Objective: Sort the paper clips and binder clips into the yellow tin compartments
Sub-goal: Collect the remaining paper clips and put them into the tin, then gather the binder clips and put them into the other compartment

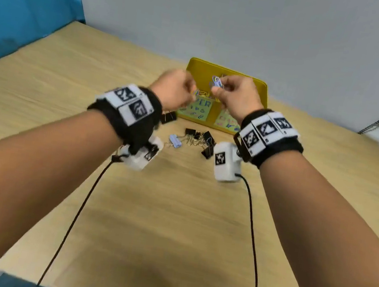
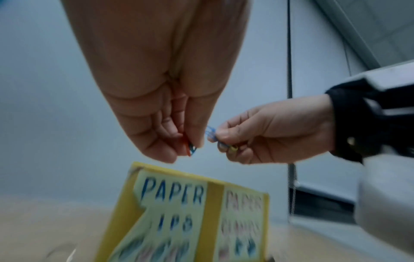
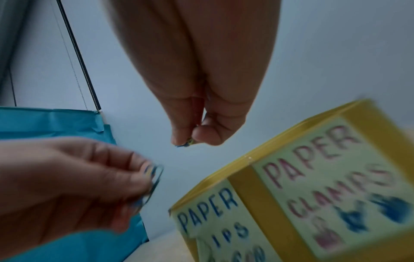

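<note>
Holding both hands just above the yellow tin (image 1: 262, 90), the person is separating a tangle of coloured paper clips. Fingers of the right hand (image 1: 237, 96) are curled and pinch a small bunch of light-blue paper clips (image 1: 216, 82), with a yellow one among them in the left wrist view. The left hand (image 1: 174, 89) pinches a few more clips (image 2: 190, 148), red and dark blue, between thumb and fingertips. Both bunches hang over the near wall of the tin, where the left label reads "PAPER" with partly torn letters below and the right label reads "PAPER CLAMPS".

Judging from the labels, all of these clips belong in the left compartment of the tin. To do this well, the clips should be pulled apart gently so none springs away, then lowered close to that compartment before the fingers let go; dropping from a height risks a bounce over the divider. How much already lies inside the tin cannot be told, since the hands cover it.

On the wooden table (image 1: 70, 81), just in front of the tin, a cluster of black binder clips (image 1: 202, 140) waits, with one more black binder clip (image 1: 169, 117) at the tin's near left corner and a pale blue binder clip (image 1: 175, 140) beside the cluster. Those look like later work for the right compartment.
</note>
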`<state>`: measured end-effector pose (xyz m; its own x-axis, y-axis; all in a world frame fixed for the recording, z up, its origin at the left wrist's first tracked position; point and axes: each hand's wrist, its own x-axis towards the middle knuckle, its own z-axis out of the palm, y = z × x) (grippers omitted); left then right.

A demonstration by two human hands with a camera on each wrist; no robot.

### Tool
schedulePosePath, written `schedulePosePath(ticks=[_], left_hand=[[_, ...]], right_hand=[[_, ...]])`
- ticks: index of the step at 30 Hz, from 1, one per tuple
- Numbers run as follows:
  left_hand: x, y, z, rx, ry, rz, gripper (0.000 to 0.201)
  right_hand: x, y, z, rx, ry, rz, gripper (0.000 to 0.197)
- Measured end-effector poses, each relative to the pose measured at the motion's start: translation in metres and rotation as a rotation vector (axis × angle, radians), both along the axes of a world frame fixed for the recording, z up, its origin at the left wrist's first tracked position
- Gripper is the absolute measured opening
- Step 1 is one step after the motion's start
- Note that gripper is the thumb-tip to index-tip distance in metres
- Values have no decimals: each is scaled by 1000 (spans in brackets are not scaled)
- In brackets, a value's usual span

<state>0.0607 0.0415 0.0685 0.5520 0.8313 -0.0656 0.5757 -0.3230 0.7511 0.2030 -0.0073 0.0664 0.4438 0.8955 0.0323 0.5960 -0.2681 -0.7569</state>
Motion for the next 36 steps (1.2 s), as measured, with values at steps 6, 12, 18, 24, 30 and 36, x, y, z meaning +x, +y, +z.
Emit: schedulePosePath(ticks=[6, 12, 18, 24, 30, 36], left_hand=[[40, 51, 3, 207, 63, 123, 23], [41, 50, -19, 318, 303, 95, 34], [41, 2, -18, 548, 68, 30, 27], [86, -79, -48, 459, 10, -377, 32], [141, -92, -78, 342, 350, -581, 64], [163, -92, -86, 392, 566, -519, 38]], right_hand=[[0, 60, 12, -218, -298, -7, 34], [-1, 49, 16, -178, -225, 48, 36], [34, -41, 25, -37, -178, -66, 19], [80, -127, -4, -505, -253, -167, 31], [90, -193, -40, -1020, -280, -169, 89], [84, -191, -75, -805, -189, -241, 56]])
